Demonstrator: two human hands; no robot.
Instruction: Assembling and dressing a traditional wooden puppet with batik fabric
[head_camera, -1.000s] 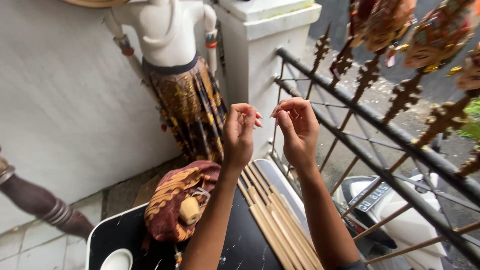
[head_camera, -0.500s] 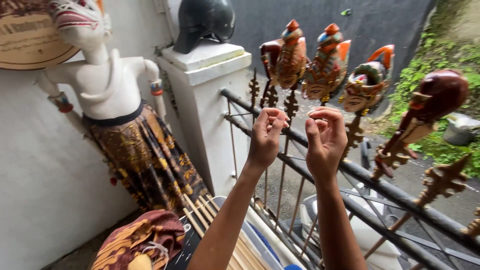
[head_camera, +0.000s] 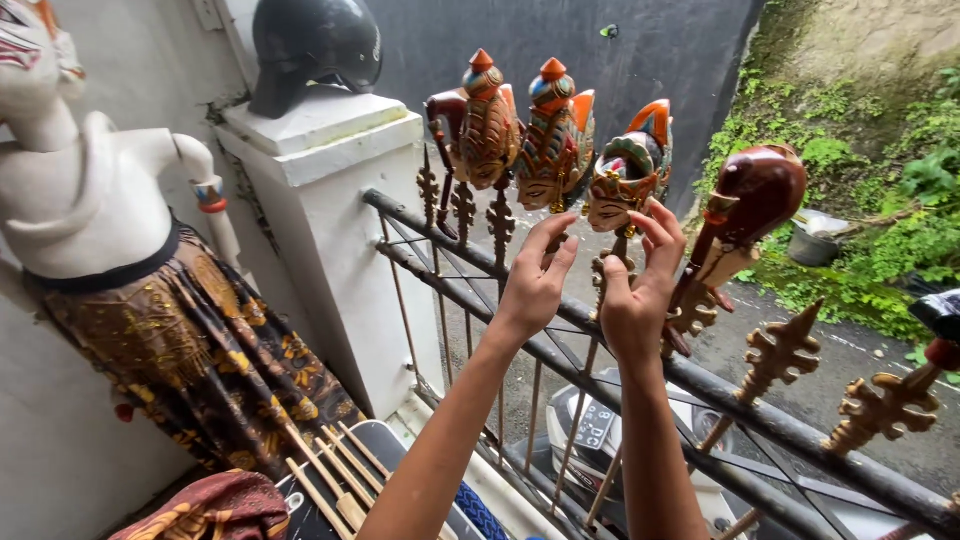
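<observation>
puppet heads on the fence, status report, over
Left hand open beside third puppet head. Right hand fingers at its neck. Fence spikes close by.

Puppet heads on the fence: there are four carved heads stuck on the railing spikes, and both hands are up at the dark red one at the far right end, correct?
Not quite. The head view shows both the left hand and right hand raised at the third head, the pale-faced one with the orange crest, not the dark red head. Four heads on the railing is right.
</observation>
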